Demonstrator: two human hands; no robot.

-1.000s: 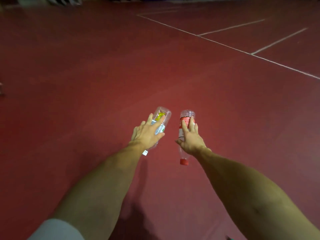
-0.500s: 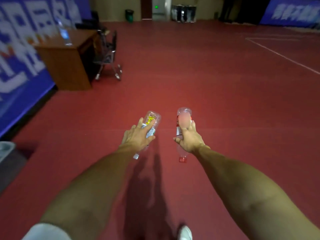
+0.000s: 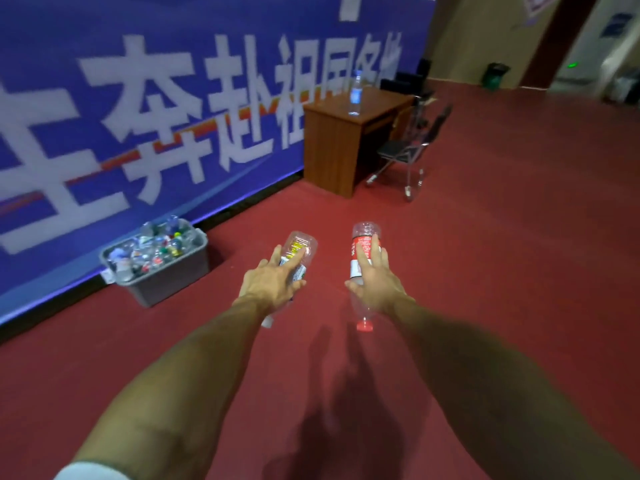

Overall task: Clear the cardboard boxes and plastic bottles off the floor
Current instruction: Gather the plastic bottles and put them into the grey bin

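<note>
The left hand (image 3: 273,285) grips a clear yellow-labelled plastic bottle (image 3: 299,245), the right hand (image 3: 375,289) a clear red-labelled plastic bottle (image 3: 363,237), bases forward, caps rearward. The grey plastic bin (image 3: 173,282) lies forward-left, nearer the left hand.

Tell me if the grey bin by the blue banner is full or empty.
Full, or nearly so: clear bottles with coloured caps are piled up to the rim of the grey bin, and some stand above it.

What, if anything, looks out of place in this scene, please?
Nothing is spilled. The grey plastic bin by the blue banner is heaped with bottles above its rim, and one clear plastic bottle stands alone on the brown wooden desk.
</note>
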